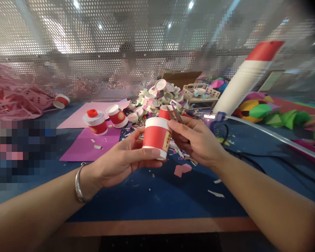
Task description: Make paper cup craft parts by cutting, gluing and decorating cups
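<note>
Steadying red-and-white paper cup (155, 134) at frame centre: left hand (123, 155) curls around lower part, right hand (196, 140) pinches metal scissors (177, 115) near rim, blades up. Step seems positioning cup; next move likely calls for firm left hold, careful blades.

There are five separate red-and-white paper cups (154, 137), one pair of grey metal scissors (177, 115) and one silver metal bracelet (78, 184).
</note>
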`<action>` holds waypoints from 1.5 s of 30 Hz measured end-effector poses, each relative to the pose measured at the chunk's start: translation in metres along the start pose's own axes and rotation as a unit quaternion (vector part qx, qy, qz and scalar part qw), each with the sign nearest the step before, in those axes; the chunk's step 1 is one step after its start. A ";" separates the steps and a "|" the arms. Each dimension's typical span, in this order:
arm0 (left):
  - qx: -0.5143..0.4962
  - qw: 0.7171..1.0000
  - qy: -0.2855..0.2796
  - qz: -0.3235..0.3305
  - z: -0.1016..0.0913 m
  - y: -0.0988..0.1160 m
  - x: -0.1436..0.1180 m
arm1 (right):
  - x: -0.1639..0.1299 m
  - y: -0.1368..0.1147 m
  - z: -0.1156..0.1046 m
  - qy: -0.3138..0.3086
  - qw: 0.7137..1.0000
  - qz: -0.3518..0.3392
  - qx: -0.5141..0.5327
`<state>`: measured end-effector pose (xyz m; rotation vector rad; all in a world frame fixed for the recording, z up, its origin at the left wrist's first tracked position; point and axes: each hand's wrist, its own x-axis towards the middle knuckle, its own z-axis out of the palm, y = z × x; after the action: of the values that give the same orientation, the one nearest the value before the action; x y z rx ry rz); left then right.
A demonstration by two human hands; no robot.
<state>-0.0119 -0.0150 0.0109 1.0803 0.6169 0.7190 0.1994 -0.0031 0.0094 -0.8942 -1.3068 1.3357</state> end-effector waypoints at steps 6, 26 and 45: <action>0.182 0.963 0.083 0.180 -0.006 -0.008 0.007 | -0.002 0.000 0.002 -0.012 0.999 -0.027 -0.024; 0.328 0.881 0.166 0.298 -0.014 -0.006 0.007 | -0.004 0.002 -0.001 -0.013 0.992 -0.068 -0.105; 0.183 0.918 0.166 0.311 -0.015 -0.006 0.014 | 0.000 0.002 -0.005 0.005 0.982 -0.075 -0.171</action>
<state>-0.0128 0.0027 -0.0014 1.5455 0.7189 1.4007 0.2034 -0.0018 0.0064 -1.0103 -1.5926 1.0045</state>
